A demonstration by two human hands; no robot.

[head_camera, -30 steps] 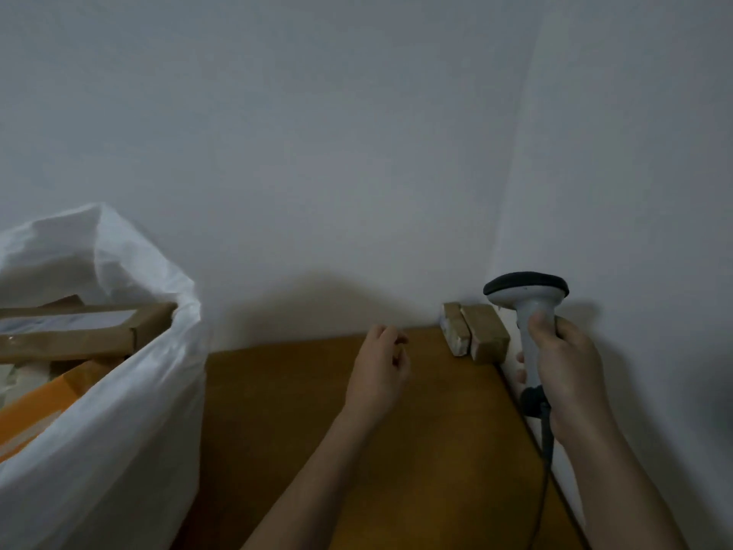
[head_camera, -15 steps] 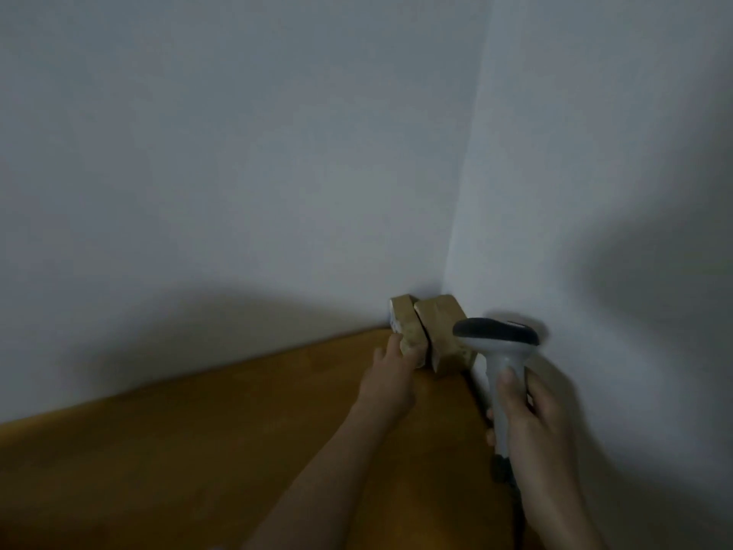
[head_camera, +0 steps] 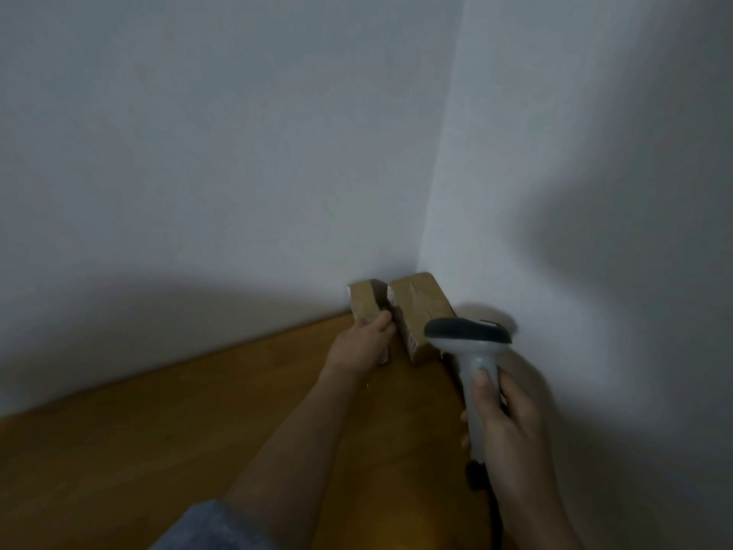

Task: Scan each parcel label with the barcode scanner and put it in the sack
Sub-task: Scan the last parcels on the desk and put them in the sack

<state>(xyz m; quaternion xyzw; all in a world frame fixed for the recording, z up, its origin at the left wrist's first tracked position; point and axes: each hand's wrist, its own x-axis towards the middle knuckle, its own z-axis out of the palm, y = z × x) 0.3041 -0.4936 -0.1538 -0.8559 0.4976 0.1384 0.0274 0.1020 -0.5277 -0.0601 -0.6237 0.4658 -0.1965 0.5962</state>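
The left hand grips the left parcel; the right hand clasps the scanner. The right parcel has a label too blurred to read.

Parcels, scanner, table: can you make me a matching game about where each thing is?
Things:
1. left parcel
2. right parcel
3. scanner
4. table

Places:
A. in the right hand
B. under everything, brown wood
C. gripped by the left hand
D. standing untouched nearest the corner

Pairs: 1-C, 2-D, 3-A, 4-B
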